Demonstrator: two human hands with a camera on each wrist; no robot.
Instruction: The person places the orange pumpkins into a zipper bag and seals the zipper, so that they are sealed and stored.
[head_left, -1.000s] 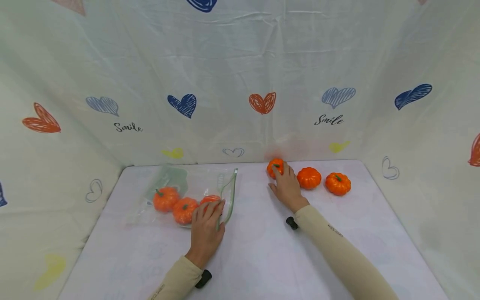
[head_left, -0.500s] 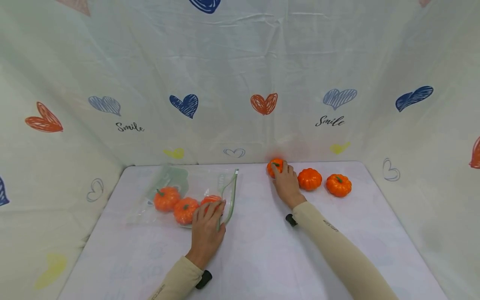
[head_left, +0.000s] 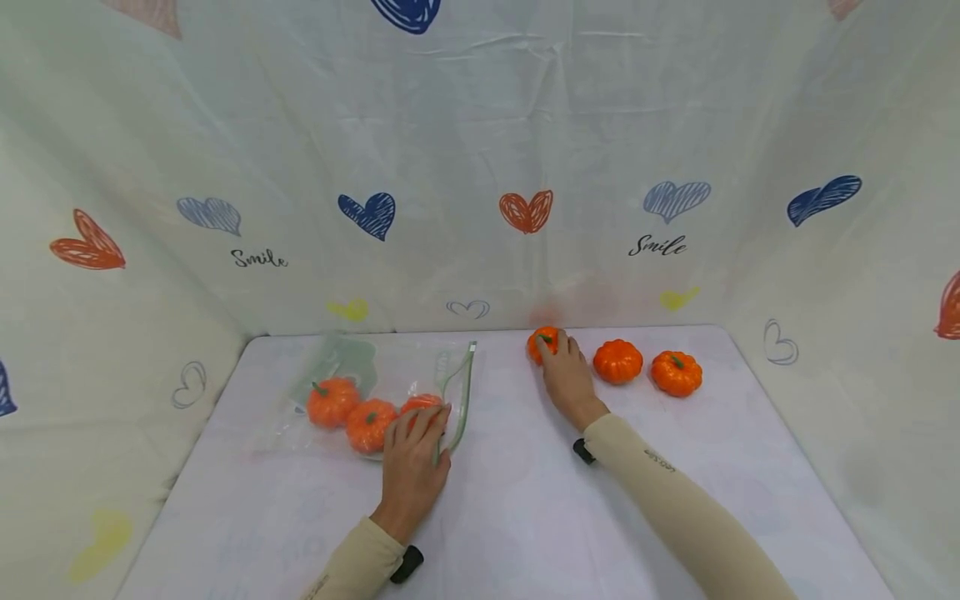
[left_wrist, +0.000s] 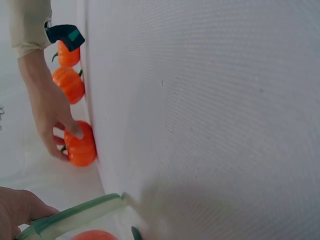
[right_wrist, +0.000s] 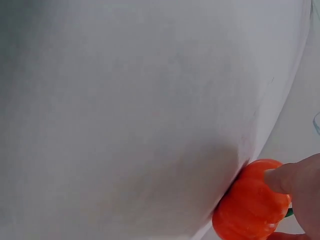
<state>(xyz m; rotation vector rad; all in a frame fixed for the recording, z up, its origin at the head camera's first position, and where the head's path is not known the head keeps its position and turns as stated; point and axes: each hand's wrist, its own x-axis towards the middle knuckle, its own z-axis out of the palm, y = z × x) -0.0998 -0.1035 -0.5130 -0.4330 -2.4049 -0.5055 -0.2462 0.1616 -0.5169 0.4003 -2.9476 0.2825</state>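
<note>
My right hand [head_left: 570,379] grips a small orange pumpkin [head_left: 536,345] near the table's back edge. In the left wrist view the thumb lies on the near side of this pumpkin [left_wrist: 82,150], with fingers beyond it; its green stem shows. A clear zip bag [head_left: 401,362] with a green zip edge [head_left: 466,396] lies flat at left, three orange pumpkins inside. My left hand [head_left: 412,475] holds the bag near its opening, over the rightmost of these, partly hiding it. The left wrist view shows thumb and finger pinching the green edge [left_wrist: 80,209].
Two loose pumpkins sit to the right of my right hand, one close by [head_left: 618,362] and another [head_left: 677,373] farther right. Behind the white table [head_left: 510,517] hangs a pale cloth [head_left: 442,133] printed with hearts; it rises at both sides too.
The gripped pumpkin has shifted slightly left and toward me with my right hand, whose thumb has come in against it. My left hand and the bag stay in place.
</note>
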